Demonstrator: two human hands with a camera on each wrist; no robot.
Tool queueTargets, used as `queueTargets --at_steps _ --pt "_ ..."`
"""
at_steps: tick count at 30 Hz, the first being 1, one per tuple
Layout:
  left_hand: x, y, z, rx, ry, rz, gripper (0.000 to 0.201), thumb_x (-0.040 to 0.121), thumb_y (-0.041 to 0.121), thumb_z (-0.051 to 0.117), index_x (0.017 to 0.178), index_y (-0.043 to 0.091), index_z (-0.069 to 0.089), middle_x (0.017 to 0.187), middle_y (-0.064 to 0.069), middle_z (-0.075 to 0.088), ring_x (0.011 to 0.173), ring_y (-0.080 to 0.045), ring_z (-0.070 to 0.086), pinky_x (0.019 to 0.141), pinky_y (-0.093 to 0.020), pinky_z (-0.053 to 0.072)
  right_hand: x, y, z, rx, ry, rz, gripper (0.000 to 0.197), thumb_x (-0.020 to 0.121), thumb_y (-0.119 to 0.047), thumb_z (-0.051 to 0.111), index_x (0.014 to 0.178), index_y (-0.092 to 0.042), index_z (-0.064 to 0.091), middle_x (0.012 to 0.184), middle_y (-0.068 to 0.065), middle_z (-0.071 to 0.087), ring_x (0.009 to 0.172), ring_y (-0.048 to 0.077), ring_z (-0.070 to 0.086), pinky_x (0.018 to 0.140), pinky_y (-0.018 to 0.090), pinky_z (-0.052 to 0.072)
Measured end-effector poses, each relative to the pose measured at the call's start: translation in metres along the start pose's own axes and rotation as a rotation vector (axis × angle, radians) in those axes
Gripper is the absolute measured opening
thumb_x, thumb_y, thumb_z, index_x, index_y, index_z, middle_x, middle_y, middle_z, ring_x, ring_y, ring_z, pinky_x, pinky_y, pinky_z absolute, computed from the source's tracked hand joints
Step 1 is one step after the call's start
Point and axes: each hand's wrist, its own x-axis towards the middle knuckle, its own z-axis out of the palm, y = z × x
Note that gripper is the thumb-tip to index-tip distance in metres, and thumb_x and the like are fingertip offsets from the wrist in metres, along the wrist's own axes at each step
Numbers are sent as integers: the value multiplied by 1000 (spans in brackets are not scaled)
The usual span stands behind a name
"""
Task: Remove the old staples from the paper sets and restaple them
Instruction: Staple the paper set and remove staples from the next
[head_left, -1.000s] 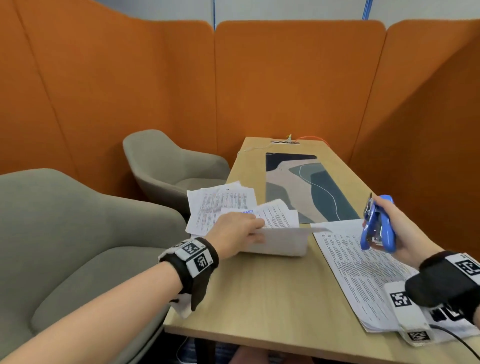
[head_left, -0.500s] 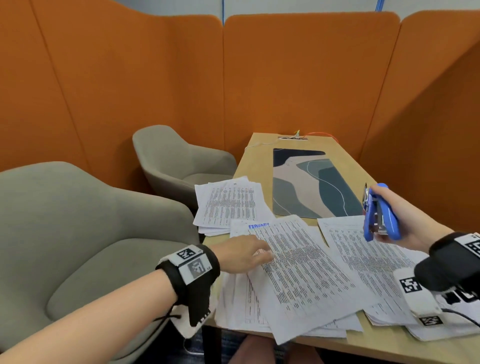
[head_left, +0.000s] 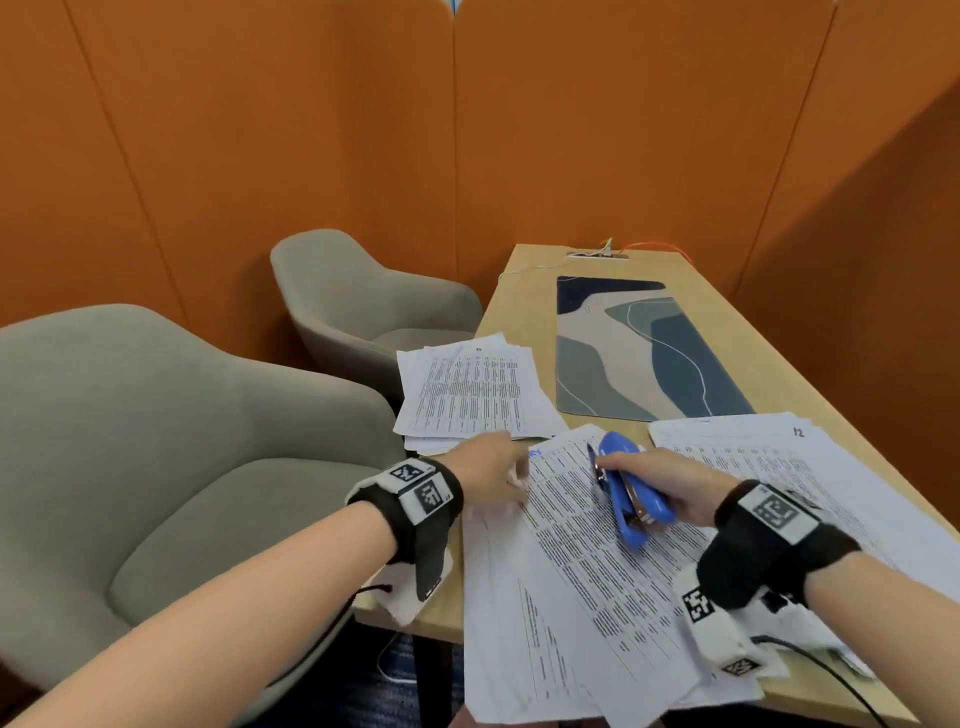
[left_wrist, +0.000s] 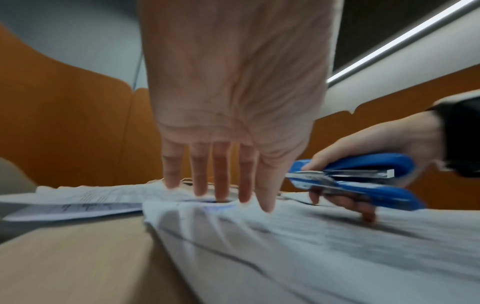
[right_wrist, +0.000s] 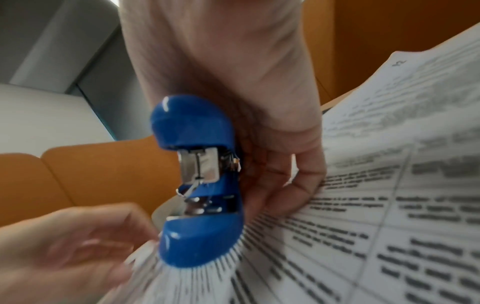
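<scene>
On the wooden table right in front of us, we are pressing our left hand flat, fingers straight, on the near paper set. Our right hand is curling around the blue stapler (its mouth looks a little open) just above those pages. Farther off, another paper pile is lying.

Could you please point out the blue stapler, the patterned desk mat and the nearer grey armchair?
Blue stapler (head_left: 635, 493), head view, its upper arm.
Patterned desk mat (head_left: 631, 343), head view, its middle.
Nearer grey armchair (head_left: 171, 415), head view, its backrest.
</scene>
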Motion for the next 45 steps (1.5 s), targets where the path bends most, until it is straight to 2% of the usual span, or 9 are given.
queueTargets --at_steps 5,13,16,22,28,34,37,42,45 --pt "35 -7 -2 -10 -49 -199 67 80 40 71 136 18 41 134 -4 46 122 -25 46 104 -44 35 7 8 1 24 11 35 35 91 -34 60 104 -1 60 79 12 64 68 23 59 59 30 48" --pt "52 0 -30 -175 -235 -171 28 82 15 73 103 8 57 107 -5 57 91 -21 51 70 -26 43 10 10 1 45 3 46 40 90 -35 60 111 0 59 93 18 66 78 27 61 66 33 50" --pt "52 1 -34 -183 -239 -176 41 84 13 71 122 2 58 111 -5 59 92 -19 52 78 -26 43 10 11 1 29 14 44 43 89 -36 61 112 0 59 93 17 65 77 27 59 68 33 49" --pt "56 1 -32 -124 -210 -138 19 84 11 70 102 10 61 98 -5 57 88 -22 52 76 -27 42 9 12 1 42 21 24 39 89 -36 62 107 0 61 90 16 66 75 25 60 71 33 50" --pt "54 3 -32 -54 -167 -166 54 85 12 69 136 9 51 134 -6 53 120 -25 52 90 -27 40 8 13 1 66 24 14 33 91 -34 59 100 -3 62 88 14 67 73 23 61 69 30 49" --pt "43 -25 -41 -168 -301 -242 44 81 15 74 123 5 62 121 -7 64 102 -24 59 88 -31 49 7 15 0 84 32 1 31 91 -34 59 93 -4 63 83 13 67 74 22 61 69 30 48" --pt "39 -36 -38 -287 -237 -245 40 81 14 75 117 4 65 117 -10 67 103 -27 63 90 -36 54 6 15 -1 82 21 -7 28 90 -32 61 91 -4 62 80 13 66 71 22 61 67 30 48" --pt "35 -32 -30 -125 -37 -202 38 84 23 71 115 4 61 109 -10 63 92 -23 60 72 -29 52 0 14 -4 64 -35 -7 15 89 -16 64 86 -2 61 71 11 67 65 21 62 56 28 49" --pt "25 -23 -21 127 129 -107 55 87 21 64 136 16 41 133 -7 47 119 -26 47 94 -37 43 -4 13 -7 83 -64 7 13 90 -11 63 83 0 62 61 8 67 59 19 62 50 26 49"
